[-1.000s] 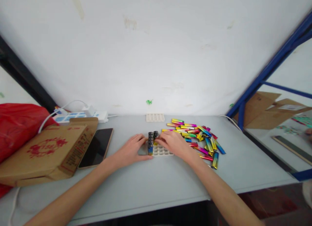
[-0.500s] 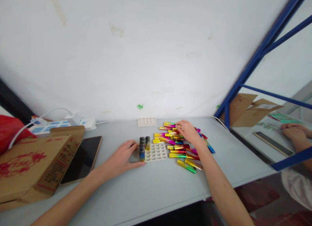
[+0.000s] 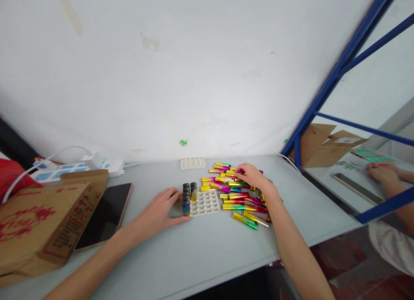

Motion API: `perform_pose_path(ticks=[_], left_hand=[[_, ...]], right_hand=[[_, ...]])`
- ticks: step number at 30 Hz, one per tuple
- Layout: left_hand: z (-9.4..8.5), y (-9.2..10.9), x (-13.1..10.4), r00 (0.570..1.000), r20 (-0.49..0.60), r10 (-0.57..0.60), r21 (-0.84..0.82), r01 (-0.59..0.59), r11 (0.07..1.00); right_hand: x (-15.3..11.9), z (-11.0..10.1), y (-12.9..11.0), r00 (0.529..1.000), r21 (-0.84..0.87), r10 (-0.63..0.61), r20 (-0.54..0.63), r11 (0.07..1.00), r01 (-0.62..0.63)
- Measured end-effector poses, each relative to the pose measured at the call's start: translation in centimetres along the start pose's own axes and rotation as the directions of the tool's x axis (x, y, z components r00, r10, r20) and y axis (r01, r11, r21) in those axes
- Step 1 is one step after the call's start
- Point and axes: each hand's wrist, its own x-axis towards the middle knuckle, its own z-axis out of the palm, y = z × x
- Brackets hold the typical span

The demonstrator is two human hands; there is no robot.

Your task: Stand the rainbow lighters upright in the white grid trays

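My left hand point(image 3: 161, 209) lies at the left end of a white tray point(image 3: 207, 204) with rows of holes. Its thumb touches the near corner and its fingers are bent at the left side, bracing the tray. Several black-topped lighters point(image 3: 186, 198) stand upright in the tray's left columns; the other holes in view are bare. Over the back of a pile of shiny two-coloured lighters point(image 3: 233, 201), my right hand point(image 3: 252, 176) has its fingers closed around a yellowish lighter point(image 3: 231, 173), partly covered by the fingertips.
A second holed tray point(image 3: 192, 163) lies by the wall. On the left are a cardboard box point(image 3: 35, 226), a dark tablet point(image 3: 105, 214) and a power strip point(image 3: 113, 167). A blue metal frame point(image 3: 323, 91) borders the right side; beyond it are another person's hands point(image 3: 383, 170).
My right hand has shifted slightly within the pile, its fingers now lower over the lighters. The left hand keeps its place at the tray. The whole view has shifted slightly.
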Motion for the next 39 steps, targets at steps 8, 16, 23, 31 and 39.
perform_pose_path(ticks=[8, 16, 23, 31, 39], left_hand=[[-0.4, 0.4, 0.1, 1.000, 0.006, 0.004, 0.000, -0.004, 1.000], [-0.1, -0.1, 0.0, 0.999, -0.024, 0.027, -0.007, -0.028, 1.000], [-0.2, 0.1, 0.0, 1.000, -0.003, 0.017, 0.015, -0.017, 1.000], [-0.4, 0.6, 0.0, 1.000, 0.014, 0.021, 0.033, -0.022, 0.999], [-0.4, 0.5, -0.1, 1.000, 0.028, 0.001, 0.017, -0.001, 1.000]], right_hand=[[0.0, 0.1, -0.9, 0.992, 0.154, -0.037, -0.122, 0.986, 0.056], [0.6, 0.4, -4.9, 0.932, 0.843, 0.270, -0.243, 0.533, 0.065], [0.3, 1.1, -9.3, 0.961, 0.983, 0.263, -0.081, 0.179, 0.034], [-0.5, 3.4, -12.5, 0.985, 0.897, 0.168, -0.029, 0.439, -0.049], [-1.5, 5.3, -14.8, 0.962, 0.652, 0.134, -0.237, 0.756, 0.056]])
